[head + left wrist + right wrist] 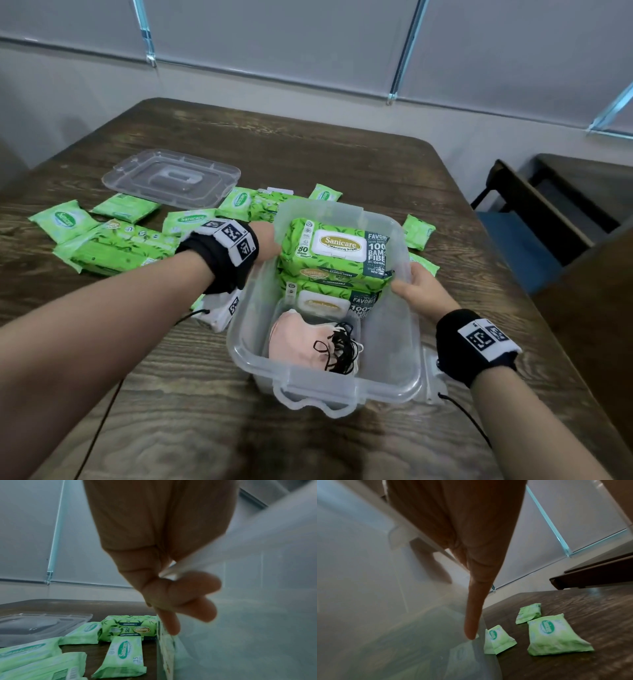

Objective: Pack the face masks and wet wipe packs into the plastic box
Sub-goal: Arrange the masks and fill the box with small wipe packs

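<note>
We hold the box (pixel 387 363) by both side rims: left hand (pixel 164 563) pinching the edge, right hand (pixel 419 289) seemingly hooked over its rim with thumb inside, likely steadying it. Inside sit masks (pixel 308 339) and two big packs (pixel 337 248); small packs (pixel 65 221) wait on the table (pixel 308 150).

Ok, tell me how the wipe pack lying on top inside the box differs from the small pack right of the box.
The top pack is large, has a white flip lid and lies in the plastic box; the small pack is far smaller, has no flip lid visible and lies loose on the table. Both are green.
</note>
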Available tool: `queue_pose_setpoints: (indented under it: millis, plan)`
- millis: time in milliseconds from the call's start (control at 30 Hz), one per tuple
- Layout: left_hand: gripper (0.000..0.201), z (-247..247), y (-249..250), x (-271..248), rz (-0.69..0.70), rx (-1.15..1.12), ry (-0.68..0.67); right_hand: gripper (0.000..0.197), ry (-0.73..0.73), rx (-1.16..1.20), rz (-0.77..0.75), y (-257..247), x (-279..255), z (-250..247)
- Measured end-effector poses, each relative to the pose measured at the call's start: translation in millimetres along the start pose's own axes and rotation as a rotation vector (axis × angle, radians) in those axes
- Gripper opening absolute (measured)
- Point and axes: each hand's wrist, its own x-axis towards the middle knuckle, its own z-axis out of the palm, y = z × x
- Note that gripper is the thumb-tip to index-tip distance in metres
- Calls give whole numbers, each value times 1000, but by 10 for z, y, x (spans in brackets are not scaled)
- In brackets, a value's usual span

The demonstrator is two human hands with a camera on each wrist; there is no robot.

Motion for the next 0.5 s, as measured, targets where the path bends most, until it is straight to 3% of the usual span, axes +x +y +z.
queue_pose_setpoints:
  millis: [133, 233, 367, 400, 500]
  plan:
    - [35, 47, 194, 53, 40, -25, 26, 39, -7, -76, 95, 38, -74, -115]
    - [22, 59, 285, 99, 66, -38, 30, 43, 3, -346, 181, -82, -101, -129]
    - [26, 112, 315, 187, 26, -100, 64, 60, 143, -674, -17, -472, -145, -89]
    - [32, 122, 316, 199, 11, -118, 69, 54, 141, -706, -64, -572, -148, -83]
    - [41, 135, 317, 215, 0, -144, 67, 28, 21, -719, -11, -858, -138, -67]
